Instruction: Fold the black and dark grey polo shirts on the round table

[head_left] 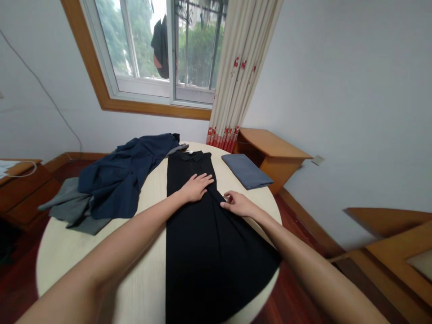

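Note:
A long black garment [199,252] with a collar at its far end lies folded lengthwise down the middle of a round pale table [141,279]. My left hand [196,186] rests flat on its upper part, fingers stretched out. My right hand [238,203] sits at the garment's right edge, fingers curled and pinching the fabric there.
A rumpled navy garment [124,175] and a grey one [72,204] lie on the table's left side, hanging over the rim. A folded blue-grey cloth [247,171] lies at the far right. Wooden bedside cabinets [273,150] stand beyond, under a window and curtain [236,90].

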